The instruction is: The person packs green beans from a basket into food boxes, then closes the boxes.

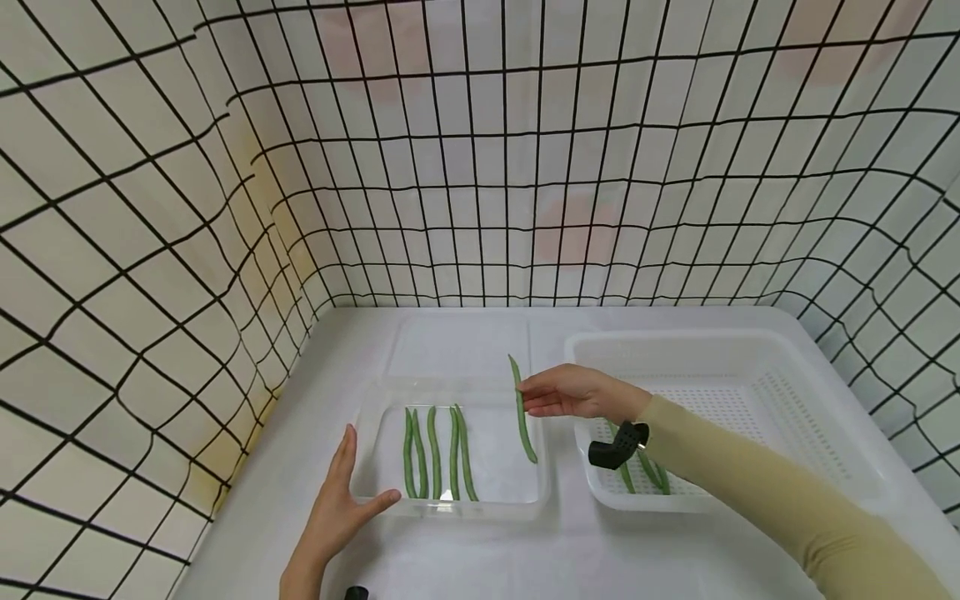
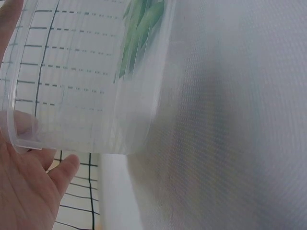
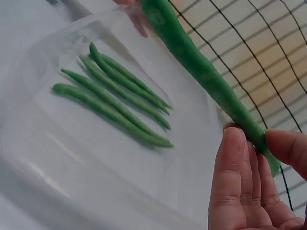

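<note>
Thumb and fingertips of my right hand (image 1: 573, 392) pinch a green bean (image 1: 522, 425), raised over the right side of a clear plastic container (image 1: 495, 510). In the right wrist view this bean (image 3: 201, 74) slants up and left from the fingers. Several green beans (image 1: 435, 450) lie side by side in the container's left half, running front to back. My left hand (image 1: 337, 508) is spread around the container's front left corner, fingers straight and at its rim. In the left wrist view the container wall (image 2: 72, 120) is see-through, with blurred beans behind it.
On the right stands a white perforated basket (image 1: 750, 350) with several green beans (image 1: 652, 473) near its front left, partly under the right forearm. Black wire mesh (image 1: 480, 183) borders the white table (image 1: 480, 567) at the back and sides.
</note>
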The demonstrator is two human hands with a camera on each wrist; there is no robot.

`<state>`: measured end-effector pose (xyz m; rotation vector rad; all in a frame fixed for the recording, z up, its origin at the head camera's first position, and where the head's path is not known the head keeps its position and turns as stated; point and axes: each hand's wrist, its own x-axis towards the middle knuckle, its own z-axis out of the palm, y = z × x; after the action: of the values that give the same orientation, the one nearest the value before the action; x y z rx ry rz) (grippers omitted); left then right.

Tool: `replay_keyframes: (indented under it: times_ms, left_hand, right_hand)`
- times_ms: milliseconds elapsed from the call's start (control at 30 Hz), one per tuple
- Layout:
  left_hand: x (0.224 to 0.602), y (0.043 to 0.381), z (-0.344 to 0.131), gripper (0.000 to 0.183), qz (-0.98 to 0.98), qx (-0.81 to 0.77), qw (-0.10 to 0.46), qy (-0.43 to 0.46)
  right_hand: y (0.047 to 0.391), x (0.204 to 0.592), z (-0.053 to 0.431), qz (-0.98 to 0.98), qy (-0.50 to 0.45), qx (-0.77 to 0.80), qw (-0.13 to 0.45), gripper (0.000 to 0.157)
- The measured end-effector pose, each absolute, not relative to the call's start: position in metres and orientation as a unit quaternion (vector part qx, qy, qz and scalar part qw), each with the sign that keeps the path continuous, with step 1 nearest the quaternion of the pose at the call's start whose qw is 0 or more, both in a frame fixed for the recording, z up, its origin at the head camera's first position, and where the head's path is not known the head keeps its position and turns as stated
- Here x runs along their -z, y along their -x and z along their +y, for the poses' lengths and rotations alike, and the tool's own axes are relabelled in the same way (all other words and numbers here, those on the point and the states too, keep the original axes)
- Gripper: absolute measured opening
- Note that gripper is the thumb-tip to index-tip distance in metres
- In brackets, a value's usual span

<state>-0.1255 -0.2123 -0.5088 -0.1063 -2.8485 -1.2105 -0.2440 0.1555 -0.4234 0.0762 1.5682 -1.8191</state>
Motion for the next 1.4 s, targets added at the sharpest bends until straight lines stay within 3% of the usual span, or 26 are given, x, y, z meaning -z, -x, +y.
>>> replay_keyframes:
  times_ms: [367, 600, 900, 1233, 1400]
  left_hand:
    - [0.511, 0.125, -0.21, 0.12, -0.919, 0.392, 0.023, 0.036]
    - [0.512, 0.125, -0.21, 0.12, -0.919, 0.391, 0.026, 0.04]
    - [0.51, 0.125, -0.211, 0.119, -0.916, 0.397, 0.026, 0.049]
    - [0.51, 0.126, -0.21, 0.12, -0.917, 0.396, 0.023, 0.04]
    - [0.509, 0.126, -0.212, 0.121, -0.919, 0.391, 0.03, 0.043]
  right_hand:
    - [0.241, 0.445, 0.111, 0.636, -0.038, 0.673, 0.376, 0.015]
    - [0.238, 0.45, 0.104, 0.645, -0.053, 0.663, 0.377, 0.028]
    - [0.233, 0.447, 0.1, 0.694, -0.039, 0.608, 0.383, 0.029]
    - [0.232, 0.429, 0.127, 0.688, -0.015, 0.626, 0.367, 0.029]
    - [0.239, 0.418, 0.162, 0.689, -0.016, 0.642, 0.336, 0.037]
